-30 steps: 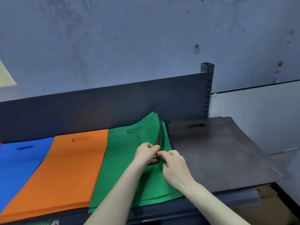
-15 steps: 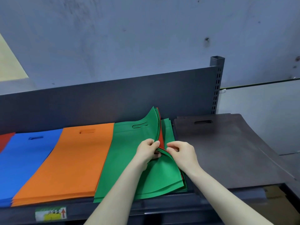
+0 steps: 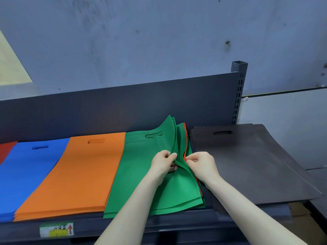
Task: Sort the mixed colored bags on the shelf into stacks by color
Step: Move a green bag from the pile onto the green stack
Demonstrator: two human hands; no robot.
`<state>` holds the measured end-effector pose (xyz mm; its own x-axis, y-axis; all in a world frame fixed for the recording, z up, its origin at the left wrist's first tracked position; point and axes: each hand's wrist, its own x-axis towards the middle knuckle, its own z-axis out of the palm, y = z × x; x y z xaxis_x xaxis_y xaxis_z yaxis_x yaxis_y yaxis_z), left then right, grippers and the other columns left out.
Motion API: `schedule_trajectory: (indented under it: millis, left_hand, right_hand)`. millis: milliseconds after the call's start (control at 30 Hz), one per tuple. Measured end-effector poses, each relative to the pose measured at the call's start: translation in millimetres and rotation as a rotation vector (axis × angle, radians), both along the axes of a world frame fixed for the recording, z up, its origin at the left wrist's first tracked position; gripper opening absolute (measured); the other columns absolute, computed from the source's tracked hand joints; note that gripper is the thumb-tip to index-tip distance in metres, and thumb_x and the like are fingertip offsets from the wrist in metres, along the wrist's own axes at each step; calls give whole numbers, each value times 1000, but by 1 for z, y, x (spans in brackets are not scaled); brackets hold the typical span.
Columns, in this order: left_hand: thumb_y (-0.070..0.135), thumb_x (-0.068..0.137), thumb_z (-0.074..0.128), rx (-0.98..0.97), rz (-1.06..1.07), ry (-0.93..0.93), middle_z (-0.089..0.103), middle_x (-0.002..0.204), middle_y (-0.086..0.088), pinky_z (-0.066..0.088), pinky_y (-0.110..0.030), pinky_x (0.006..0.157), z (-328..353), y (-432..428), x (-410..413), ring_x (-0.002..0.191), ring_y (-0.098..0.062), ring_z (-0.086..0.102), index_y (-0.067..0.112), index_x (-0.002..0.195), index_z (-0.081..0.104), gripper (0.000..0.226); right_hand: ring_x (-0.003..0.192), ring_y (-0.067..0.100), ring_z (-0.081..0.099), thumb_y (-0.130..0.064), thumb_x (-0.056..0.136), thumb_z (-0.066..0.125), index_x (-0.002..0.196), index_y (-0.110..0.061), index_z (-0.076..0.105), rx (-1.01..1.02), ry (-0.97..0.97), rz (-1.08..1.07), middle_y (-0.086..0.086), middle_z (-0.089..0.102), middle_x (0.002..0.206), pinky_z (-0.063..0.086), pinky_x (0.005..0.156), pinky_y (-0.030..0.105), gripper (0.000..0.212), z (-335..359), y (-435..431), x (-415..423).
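Note:
Flat bags lie in stacks along the shelf [image 3: 159, 225]: a red stack [image 3: 6, 150] at the far left, then blue [image 3: 26, 172], orange [image 3: 76, 172], green [image 3: 141, 174] and dark grey [image 3: 247, 161]. My left hand [image 3: 163, 164] pinches the right edges of several upper green bags and holds them lifted and fanned. My right hand [image 3: 201, 164] pinches the edge of the layers just below, where a thin red bag [image 3: 185, 137] shows between the green ones. Most of that red bag is hidden.
A dark metal back panel [image 3: 115, 106] runs behind the stacks, with a perforated upright post [image 3: 238, 92] at its right end. The grey stack overhangs the shelf's right end. A green and yellow label [image 3: 56, 229] sits on the front edge. Cardboard [image 3: 304, 221] lies below right.
Both hands have worked deeper into the green stack's right edge, and more green layers are lifted and fanned. The red bag now shows further right. The view has shifted left.

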<state>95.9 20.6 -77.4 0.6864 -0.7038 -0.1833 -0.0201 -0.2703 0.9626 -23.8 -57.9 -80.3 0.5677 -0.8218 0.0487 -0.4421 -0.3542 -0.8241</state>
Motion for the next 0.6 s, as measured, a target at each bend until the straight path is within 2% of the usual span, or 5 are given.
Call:
schedule_trajectory:
  millis: [167,333,400,500,600]
  left_hand:
    - [19,87,67,14,19,-45,55,71,-3,59,-26,69,3,0,-5,62,-13,57,11,73,49,24]
    - [37,67,80,136,2,-230,63,69,4,59,-37,79,5,-1,-10,65,-13,62,14,74,60,31]
    - [38,58,74,182,7,-290,64,65,6,59,-40,78,9,-1,-12,65,-15,65,19,71,60,27]
    - [37,52,66,221,37,-351,67,69,7,59,-40,76,11,-3,-11,70,-19,71,22,68,59,23]
    - [36,52,64,228,48,-381,71,73,4,59,-39,75,12,-4,-11,69,-20,71,21,66,59,21]
  right_hand:
    - [79,10,69,-2,71,67,76,-20,76,214,-119,-56,-3,73,78,57,81,32,20,3,0,-2]
    - [76,11,70,-5,73,69,67,-25,74,219,-175,-66,-3,73,74,57,74,29,21,4,3,-3]
    - [74,11,69,-5,73,70,69,-25,73,229,-179,-75,-3,73,74,57,70,27,21,5,5,-3]
    - [62,11,65,-4,71,72,74,-22,74,265,-216,-112,-2,72,75,52,55,24,19,11,1,-3]
    - [70,15,69,-5,68,69,80,-15,76,294,-285,-177,2,73,75,58,65,30,17,19,-13,-3]
